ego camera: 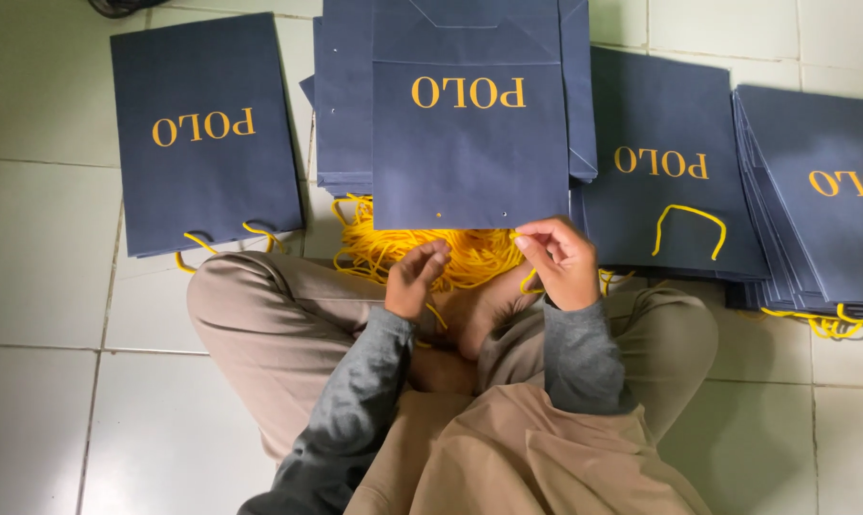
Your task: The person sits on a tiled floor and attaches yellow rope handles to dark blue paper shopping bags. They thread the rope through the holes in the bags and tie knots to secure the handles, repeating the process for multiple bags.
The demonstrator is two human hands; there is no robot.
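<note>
A flat navy paper bag (469, 143) with gold lettering lies in front of me, its punched bottom edge nearest my hands. My right hand (557, 259) pinches a yellow cord (527, 281) at the bag's lower right hole. My left hand (415, 278) hovers just below the bag's edge with fingers curled, over a heap of loose yellow cords (407, 250); whether it holds a cord I cannot tell. I sit cross-legged in tan trousers and grey sleeves.
A navy bag with yellow handles (205, 133) lies at the left. A stack of navy bags (341, 105) sits under the middle bag. More bags with handles (670, 172) and a thick stack (822, 210) lie at the right. White floor tiles (40, 248) surround me.
</note>
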